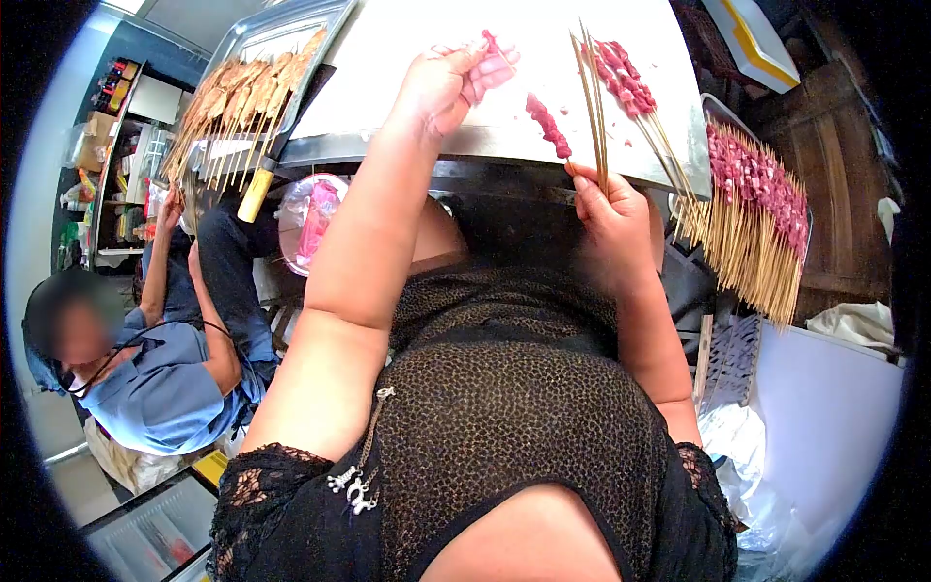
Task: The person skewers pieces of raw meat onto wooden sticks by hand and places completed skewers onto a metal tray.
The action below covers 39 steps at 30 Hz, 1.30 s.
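At the white table (369,73), my left hand (456,85) is raised over the surface, its thumb and finger pinching a small piece of red meat (491,42). My right hand (613,209) is closed round several bamboo skewers (593,107) that point away from me. One skewer in that hand carries threaded red meat (549,126) and leans toward the left. Just right of the bare skewers, other skewers of red meat (626,80) lie on the table, their sticks over the front edge.
A tray (325,29) of brown skewers (254,82) stands at the left, near a yellow handle (255,194). Many red meat skewers (756,184) fill a tray at the right. A co-worker in blue (175,388) sits at the left. Below the table is a tub (291,228).
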{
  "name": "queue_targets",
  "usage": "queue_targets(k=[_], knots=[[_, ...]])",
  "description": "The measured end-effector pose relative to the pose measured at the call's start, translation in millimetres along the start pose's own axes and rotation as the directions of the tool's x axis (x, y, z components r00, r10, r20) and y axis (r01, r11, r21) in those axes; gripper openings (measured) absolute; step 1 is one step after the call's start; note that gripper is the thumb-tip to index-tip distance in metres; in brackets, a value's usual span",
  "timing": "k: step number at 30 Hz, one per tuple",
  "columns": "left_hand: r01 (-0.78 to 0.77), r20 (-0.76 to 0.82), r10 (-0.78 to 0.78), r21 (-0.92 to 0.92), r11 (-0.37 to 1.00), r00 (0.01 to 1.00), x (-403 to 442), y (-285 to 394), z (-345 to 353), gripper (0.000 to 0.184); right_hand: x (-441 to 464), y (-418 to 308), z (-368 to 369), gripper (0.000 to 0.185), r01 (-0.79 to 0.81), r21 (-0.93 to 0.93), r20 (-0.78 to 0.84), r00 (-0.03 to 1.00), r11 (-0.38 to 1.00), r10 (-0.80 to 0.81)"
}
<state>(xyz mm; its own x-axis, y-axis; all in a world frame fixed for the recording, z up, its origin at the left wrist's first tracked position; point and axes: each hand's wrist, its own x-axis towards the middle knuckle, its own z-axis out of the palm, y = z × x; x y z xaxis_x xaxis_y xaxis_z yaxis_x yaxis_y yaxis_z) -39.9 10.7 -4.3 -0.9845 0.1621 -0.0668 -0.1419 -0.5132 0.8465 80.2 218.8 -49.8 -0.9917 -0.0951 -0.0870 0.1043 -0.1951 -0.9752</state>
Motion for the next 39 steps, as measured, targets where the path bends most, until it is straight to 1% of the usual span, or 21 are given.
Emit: queue_targets(k=[1,3,5,7,9,12,16,19,21,22,25,27,31,34,36,39], knots=[[-0.001,-0.002,0.001,-0.001,1.000,1.000,-1.6,-1.5,-1.5,0.027,-0.6,0.3,1.0,0.020,0.002,-0.034,-0.008,1.000,0.999,-0.002],[0.008,0.056,-0.006,-0.048,0.999,0.998,-3.7,-4.6,-5.2,0.028,-1.3,0.4,2.5,0.020,-0.008,-0.046,-0.016,1.000,0.999,0.008],[0.012,0.042,-0.009,-0.066,0.998,0.999,-7.6,-4.5,-2.1,0.028,-1.5,0.7,3.4,0.020,-0.015,-0.056,-0.025,1.000,0.998,0.014],[0.015,0.029,-0.012,-0.086,0.996,0.999,-8.2,-4.5,-2.1,0.029,-2.3,1.8,2.8,0.020,0.025,-0.091,-0.029,0.999,0.995,-0.028],[-0.036,-0.033,0.035,-0.046,0.998,0.999,-7.4,-5.4,-5.9,0.028,-4.3,1.1,2.7,0.021,0.041,-0.091,-0.023,0.999,0.995,-0.043],[-0.081,-0.019,0.081,0.001,0.997,0.996,-8.1,-5.8,-4.8,0.028,-6.4,-0.7,2.7,0.021,0.049,-0.111,-0.004,0.999,0.993,-0.050],[-0.087,-0.018,0.087,-0.001,0.996,0.996,-12.6,-3.2,0.2,0.028,-6.9,-0.9,3.1,0.021,0.032,-0.169,-0.002,0.999,0.985,-0.033],[-0.080,-0.044,0.078,-0.040,0.996,0.996,-14.8,-1.4,2.0,0.027,-7.2,-1.6,3.4,0.021,0.023,-0.182,-0.003,1.000,0.983,-0.024],[-0.066,-0.091,0.071,0.047,0.997,0.993,-16.9,1.1,3.2,0.027,-7.7,-2.1,2.5,0.021,0.014,-0.185,-0.003,1.000,0.983,-0.015],[-0.066,-0.091,0.070,0.047,0.997,0.993,-16.4,0.5,3.4,0.027,-7.8,-2.4,2.2,0.020,0.005,-0.188,-0.002,1.000,0.982,-0.006],[-0.084,-0.059,0.084,0.016,0.996,0.995,-15.0,-2.6,3.0,0.026,-7.8,-3.4,2.0,0.020,0.010,-0.199,-0.007,1.000,0.980,-0.011],[-0.059,-0.038,0.057,-0.071,0.996,0.998,-15.0,-5.3,2.6,0.024,-7.2,-1.6,1.2,0.020,0.014,-0.184,-0.007,1.000,0.983,-0.015],[-0.044,-0.059,0.039,-0.084,0.996,0.997,-16.7,-8.0,5.8,0.023,-5.2,3.7,-1.0,0.020,0.020,-0.175,-0.006,1.000,0.984,-0.021],[-0.012,-0.080,0.008,-0.051,0.999,0.997,-19.9,-7.7,9.1,0.022,-4.9,2.9,-0.4,0.019,0.021,-0.204,-0.017,1.000,0.979,-0.025],[0.006,-0.070,-0.014,-0.108,0.994,0.997,-20.6,-8.9,10.0,0.022,-4.3,1.7,0.8,0.019,0.024,-0.208,-0.017,0.999,0.978,-0.028],[-0.004,-0.044,0.000,-0.105,0.994,0.999,-20.9,-9.4,8.9,0.023,-3.3,1.2,1.9,0.019,0.036,-0.203,-0.002,0.999,0.979,-0.037]])
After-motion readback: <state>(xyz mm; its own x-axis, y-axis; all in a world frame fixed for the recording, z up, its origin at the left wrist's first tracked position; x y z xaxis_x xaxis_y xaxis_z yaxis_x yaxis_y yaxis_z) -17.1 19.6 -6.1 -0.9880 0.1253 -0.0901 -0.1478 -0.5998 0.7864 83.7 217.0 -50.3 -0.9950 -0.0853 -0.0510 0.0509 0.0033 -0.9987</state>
